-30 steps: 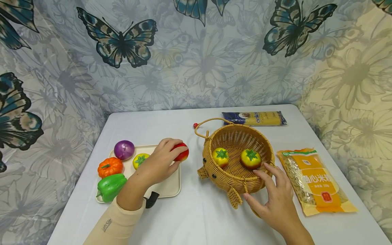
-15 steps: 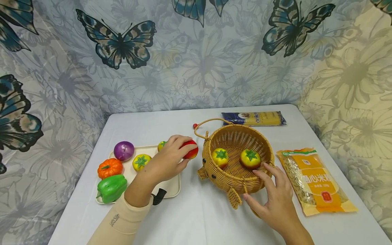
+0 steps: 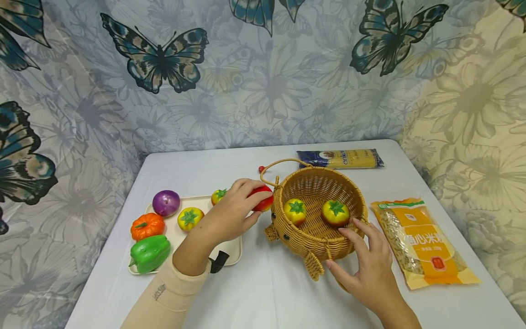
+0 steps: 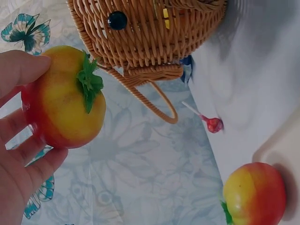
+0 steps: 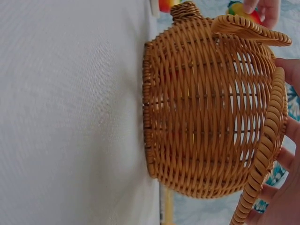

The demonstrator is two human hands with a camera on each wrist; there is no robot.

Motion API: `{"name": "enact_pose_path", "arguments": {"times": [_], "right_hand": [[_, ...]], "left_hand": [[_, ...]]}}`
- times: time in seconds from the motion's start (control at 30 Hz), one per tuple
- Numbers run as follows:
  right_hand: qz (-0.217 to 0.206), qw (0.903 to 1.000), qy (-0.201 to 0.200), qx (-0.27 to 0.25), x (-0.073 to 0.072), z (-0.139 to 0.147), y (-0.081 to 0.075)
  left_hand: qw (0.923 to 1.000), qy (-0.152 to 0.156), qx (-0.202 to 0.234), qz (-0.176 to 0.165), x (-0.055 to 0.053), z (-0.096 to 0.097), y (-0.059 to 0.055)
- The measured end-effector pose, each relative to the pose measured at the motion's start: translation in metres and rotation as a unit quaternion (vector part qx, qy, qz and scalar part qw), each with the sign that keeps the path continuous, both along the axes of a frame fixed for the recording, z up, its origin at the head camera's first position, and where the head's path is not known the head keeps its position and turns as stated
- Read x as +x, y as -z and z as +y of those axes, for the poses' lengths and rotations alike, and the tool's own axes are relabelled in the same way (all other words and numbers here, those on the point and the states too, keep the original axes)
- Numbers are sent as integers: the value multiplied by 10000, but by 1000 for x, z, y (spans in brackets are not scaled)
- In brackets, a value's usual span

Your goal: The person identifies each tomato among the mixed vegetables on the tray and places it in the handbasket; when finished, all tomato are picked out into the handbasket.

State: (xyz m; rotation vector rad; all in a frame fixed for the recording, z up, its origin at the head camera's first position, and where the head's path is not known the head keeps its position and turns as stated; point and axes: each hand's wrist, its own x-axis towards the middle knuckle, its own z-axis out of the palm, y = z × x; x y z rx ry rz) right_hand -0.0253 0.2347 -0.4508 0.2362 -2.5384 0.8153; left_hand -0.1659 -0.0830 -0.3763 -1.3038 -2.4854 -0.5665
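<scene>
My left hand (image 3: 234,212) holds a red and yellow toy tomato (image 4: 65,103) with a green leafy top, thumb on one side and fingers on the other. It is raised beside the left rim of a fish-shaped wicker basket (image 3: 304,240). Two more toy tomatoes, one on the left (image 3: 295,211) and one on the right (image 3: 335,213), lie inside the basket. At the basket's near right rim, my right hand (image 3: 370,269) grips the edge, thumb outside and fingertips over the rim. Behind my left hand, a cream tray (image 3: 230,253) carries a yellow-topped tomato (image 3: 190,218) and another tomato (image 3: 218,195), partly hidden.
On the tray's left side are a purple round vegetable (image 3: 166,203), an orange pumpkin (image 3: 148,225) and a green bell pepper (image 3: 149,252). A spaghetti pack (image 3: 341,159) lies behind the basket, an orange food bag (image 3: 427,246) to its right. A lollipop (image 4: 214,124) lies near the basket handle.
My left hand has carried the tomato rightward from over the tray to the basket's left rim, uncovering a tomato on the tray. My right hand has stayed at the basket.
</scene>
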Motion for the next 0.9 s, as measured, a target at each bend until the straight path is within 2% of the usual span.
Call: {"name": "enact_pose_path", "arguments": {"times": [0.13,0.37,0.63,0.9], "right_hand": [[-13,10000,-14,-12,0,0,0],[-28,10000,-22,-5,1,0,0],[-49,10000,-12,8,2,1,0],[-62,10000,-6,69,2,1,0]], "left_hand": [[9998,115,42,142,-1,6,-3],[9996,190,49,193,0,17,-11],[9979,506,83,397,-3,37,-19],[9955,825,28,469,-2,55,-20]]}}
